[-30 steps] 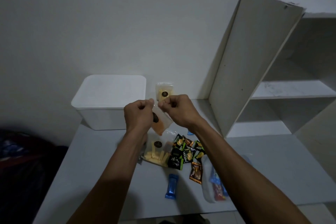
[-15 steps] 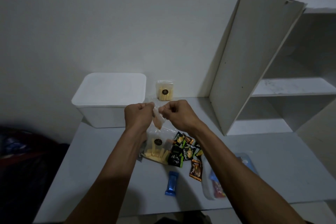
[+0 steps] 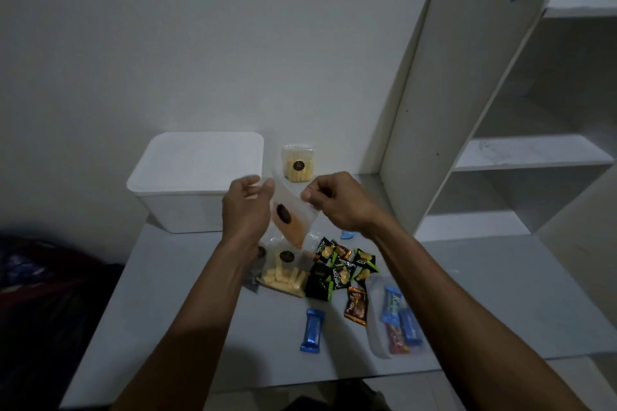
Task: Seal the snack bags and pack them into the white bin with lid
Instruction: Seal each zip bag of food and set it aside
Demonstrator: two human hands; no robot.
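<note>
Grey table [image 3: 187, 320] (dim): three snack bags [image 3: 289, 220], one white bin [image 3: 197, 177].

Right hand [image 3: 337, 202] pinches orange snack bag [image 3: 290, 218]; left hand [image 3: 247, 207] loose beside it.
</note>
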